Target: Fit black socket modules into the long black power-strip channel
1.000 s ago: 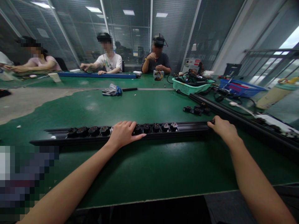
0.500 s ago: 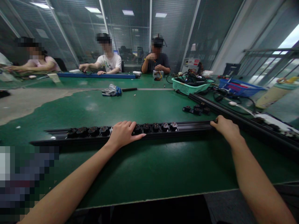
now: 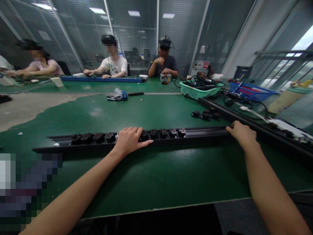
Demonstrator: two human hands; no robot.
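Single head cam, worn, looks fwd & down over green table (image 3: 158, 182), hands (image 3: 128, 140) at close range

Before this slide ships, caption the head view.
The left hand lies across a row of black modules in a black rail; the right hand is at its right end.

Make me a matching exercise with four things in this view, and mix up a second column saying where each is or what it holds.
1. Left hand
2. Right hand
3. Green basket
4. Loose black parts

A. Heaped with dark cables
B. At the right end of the black channel
C. Between channel and basket
D. Across the channel's middle

Pairs: 1-D, 2-B, 3-A, 4-C
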